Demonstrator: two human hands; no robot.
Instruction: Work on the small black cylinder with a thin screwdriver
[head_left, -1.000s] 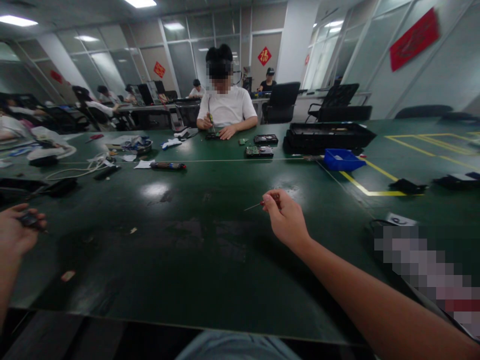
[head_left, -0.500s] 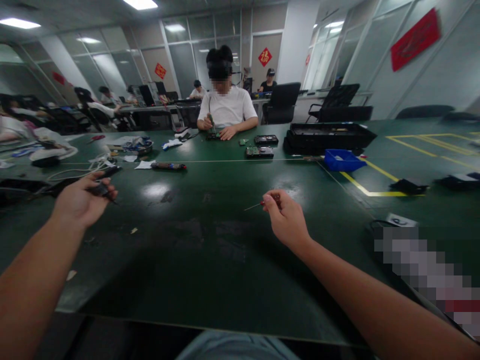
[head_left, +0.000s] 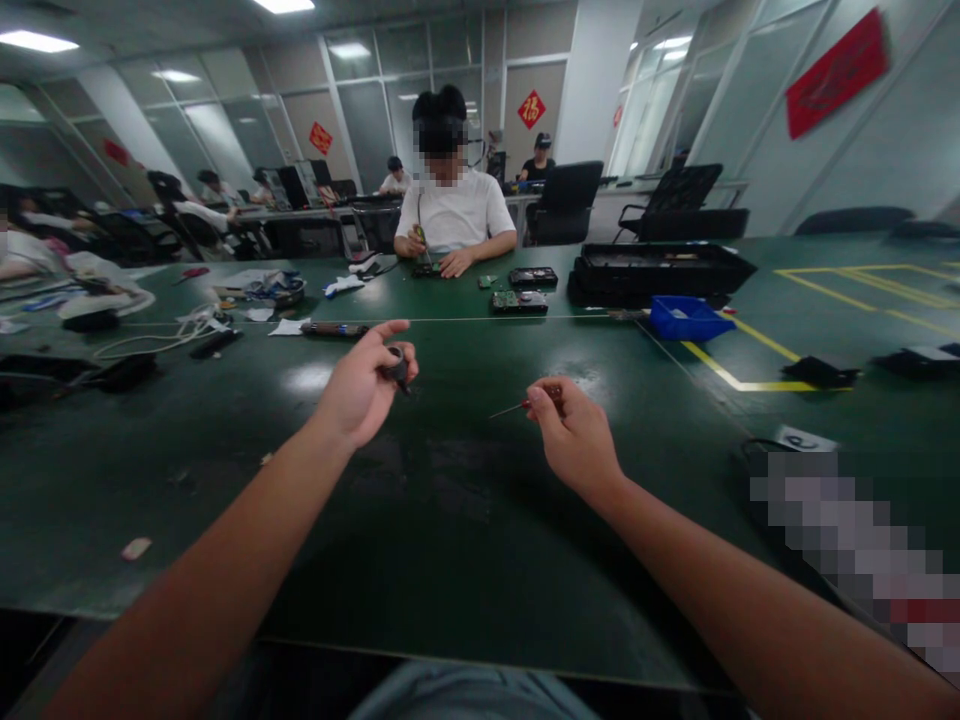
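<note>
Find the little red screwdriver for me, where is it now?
In the head view, right of centre, the screwdriver is in the person's right hand, over the green table; its tip points leftward.

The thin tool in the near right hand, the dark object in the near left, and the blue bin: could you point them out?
Thin tool (head_left: 513, 409), head view: its metal shaft.
Dark object (head_left: 395, 371), head view: its dark body.
Blue bin (head_left: 688, 327), head view: its near wall.
</note>
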